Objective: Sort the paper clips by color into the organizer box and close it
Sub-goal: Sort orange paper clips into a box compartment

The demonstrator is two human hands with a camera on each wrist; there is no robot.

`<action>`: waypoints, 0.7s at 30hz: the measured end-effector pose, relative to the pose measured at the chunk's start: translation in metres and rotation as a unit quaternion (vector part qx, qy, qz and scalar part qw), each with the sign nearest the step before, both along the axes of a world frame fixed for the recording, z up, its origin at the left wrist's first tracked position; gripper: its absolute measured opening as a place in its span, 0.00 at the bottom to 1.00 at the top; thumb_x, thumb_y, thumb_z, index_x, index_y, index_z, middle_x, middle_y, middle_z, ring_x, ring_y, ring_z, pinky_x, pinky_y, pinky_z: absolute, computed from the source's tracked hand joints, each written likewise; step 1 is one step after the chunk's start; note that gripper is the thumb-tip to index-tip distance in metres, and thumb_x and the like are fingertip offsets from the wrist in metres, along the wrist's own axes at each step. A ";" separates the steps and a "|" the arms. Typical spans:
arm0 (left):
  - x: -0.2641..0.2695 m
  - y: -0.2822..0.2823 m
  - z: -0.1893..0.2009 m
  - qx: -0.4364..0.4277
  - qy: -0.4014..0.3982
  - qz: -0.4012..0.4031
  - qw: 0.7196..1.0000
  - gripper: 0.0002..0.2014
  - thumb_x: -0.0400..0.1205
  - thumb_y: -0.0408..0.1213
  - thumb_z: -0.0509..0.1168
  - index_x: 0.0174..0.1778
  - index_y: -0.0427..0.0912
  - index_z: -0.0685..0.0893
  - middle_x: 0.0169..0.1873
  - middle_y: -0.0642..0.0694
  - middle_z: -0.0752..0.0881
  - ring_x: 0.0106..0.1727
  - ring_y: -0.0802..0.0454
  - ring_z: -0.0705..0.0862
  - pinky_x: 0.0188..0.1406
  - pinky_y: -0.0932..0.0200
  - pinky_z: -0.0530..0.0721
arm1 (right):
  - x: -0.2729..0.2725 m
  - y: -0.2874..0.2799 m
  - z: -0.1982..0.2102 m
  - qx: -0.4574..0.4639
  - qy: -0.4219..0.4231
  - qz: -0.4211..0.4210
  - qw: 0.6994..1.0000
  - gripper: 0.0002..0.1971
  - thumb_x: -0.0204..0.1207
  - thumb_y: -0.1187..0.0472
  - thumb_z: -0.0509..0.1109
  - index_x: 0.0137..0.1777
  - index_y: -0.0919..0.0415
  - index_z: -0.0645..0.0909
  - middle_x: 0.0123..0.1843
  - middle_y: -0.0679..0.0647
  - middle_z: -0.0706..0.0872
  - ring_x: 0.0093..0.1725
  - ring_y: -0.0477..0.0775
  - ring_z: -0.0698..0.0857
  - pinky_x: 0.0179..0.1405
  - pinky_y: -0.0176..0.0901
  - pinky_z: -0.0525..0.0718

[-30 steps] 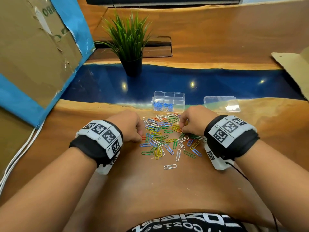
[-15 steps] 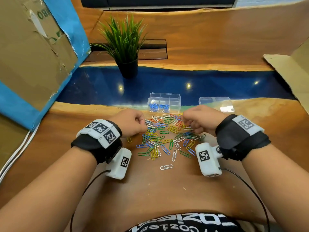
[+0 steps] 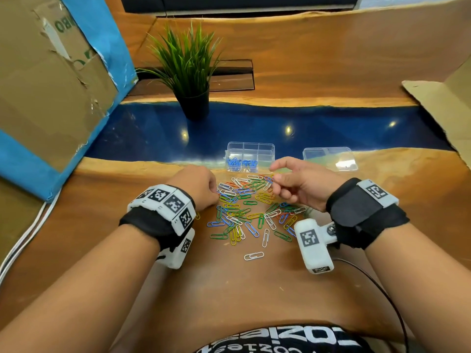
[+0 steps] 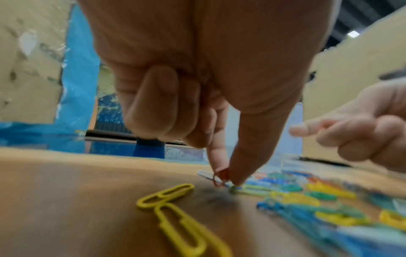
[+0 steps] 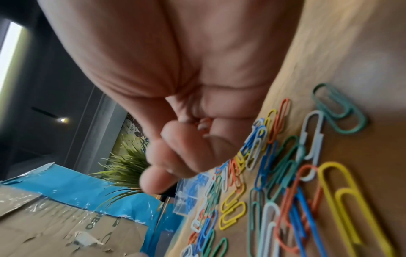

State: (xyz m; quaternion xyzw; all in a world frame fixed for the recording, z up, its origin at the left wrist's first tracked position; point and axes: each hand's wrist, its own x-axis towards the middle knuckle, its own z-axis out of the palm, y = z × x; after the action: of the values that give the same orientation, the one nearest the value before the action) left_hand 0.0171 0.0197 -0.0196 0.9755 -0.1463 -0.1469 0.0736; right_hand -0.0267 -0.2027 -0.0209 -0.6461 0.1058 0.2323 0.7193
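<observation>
Loose paper clips (image 3: 248, 212) in several colors lie in a pile on the wooden table. Behind the pile stands the clear organizer box (image 3: 251, 149), open, with blue clips (image 3: 242, 163) in its front compartments. My left hand (image 3: 215, 193) is down at the pile's left edge. In the left wrist view its thumb and index finger (image 4: 226, 177) pinch a red clip (image 4: 220, 176) just off the table. My right hand (image 3: 276, 174) hovers above the pile's far right, fingers curled. A glimpse of red-orange, seemingly red clips (image 5: 205, 120), shows inside the curl.
The box's clear lid (image 3: 328, 159) lies to the right of the box. A potted plant (image 3: 188, 72) stands behind on the blue strip. A cardboard box (image 3: 51, 80) is at left and a cardboard sheet (image 3: 443, 103) at right. One white clip (image 3: 253, 256) lies apart.
My right hand has lifted off the pile and rolled its palm to the left. The left hand has stayed at the pile's left edge.
</observation>
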 end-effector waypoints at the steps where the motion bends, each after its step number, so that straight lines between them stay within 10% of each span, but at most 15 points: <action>1: 0.000 0.000 0.000 -0.022 0.006 0.010 1.000 0.03 0.75 0.41 0.67 0.37 0.48 0.85 0.30 0.55 0.80 0.40 0.52 0.80 0.40 0.61 0.74 | 0.001 0.001 0.001 -0.003 0.004 0.003 1.000 0.12 0.82 0.73 0.57 0.53 0.57 0.77 0.30 0.56 0.82 0.22 0.46 0.74 0.16 0.31 0.72; 5: 0.000 -0.003 0.005 -0.201 0.112 0.087 0.969 0.08 0.72 0.43 0.64 0.30 0.46 0.75 0.23 0.51 0.76 0.24 0.51 0.74 0.27 0.62 0.73 | 0.008 0.009 0.005 -0.040 0.023 -0.011 0.999 0.14 0.78 0.75 0.55 0.47 0.63 0.81 0.33 0.56 0.80 0.24 0.46 0.73 0.14 0.31 0.71; 9: -0.002 -0.011 0.011 -0.438 0.261 0.186 0.840 0.10 0.77 0.30 0.52 0.29 0.41 0.68 0.24 0.45 0.71 0.13 0.59 0.60 0.15 0.74 0.57 | 0.012 0.009 0.007 -0.169 -0.017 -0.007 0.985 0.08 0.76 0.68 0.62 0.39 0.61 0.80 0.32 0.53 0.73 0.24 0.47 0.65 0.16 0.31 0.62; 13: -0.002 -0.017 0.011 -0.512 0.327 0.200 0.769 0.09 0.77 0.29 0.50 0.32 0.45 0.66 0.18 0.51 0.69 0.15 0.58 0.61 0.14 0.74 0.56 | 0.008 0.007 0.009 -0.520 -0.134 0.128 0.834 0.04 0.74 0.62 0.70 0.43 0.51 0.85 0.36 0.45 0.80 0.33 0.43 0.76 0.32 0.33 0.72; 15: -0.002 -0.022 0.010 -0.488 0.319 0.188 0.790 0.07 0.75 0.32 0.55 0.32 0.46 0.68 0.21 0.51 0.67 0.16 0.58 0.62 0.16 0.74 0.57 | 0.007 0.009 0.007 -0.580 -0.145 0.164 0.784 0.07 0.72 0.62 0.72 0.47 0.50 0.87 0.43 0.46 0.80 0.42 0.47 0.78 0.42 0.34 0.73; 21: -0.004 -0.047 0.008 -0.189 0.101 -0.008 0.977 0.09 0.72 0.43 0.71 0.29 0.50 0.79 0.25 0.55 0.77 0.30 0.55 0.76 0.31 0.62 0.71 | 0.006 0.014 0.010 -0.611 -0.177 0.212 0.742 0.10 0.72 0.59 0.72 0.51 0.46 0.87 0.58 0.50 0.87 0.59 0.54 0.83 0.50 0.38 0.76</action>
State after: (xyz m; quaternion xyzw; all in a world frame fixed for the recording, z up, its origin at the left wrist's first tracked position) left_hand 0.0133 -0.0268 -0.0112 0.9229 -0.1713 -0.2148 0.2698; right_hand -0.0204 -0.1888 -0.0113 -0.9823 -0.0440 0.1461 0.1088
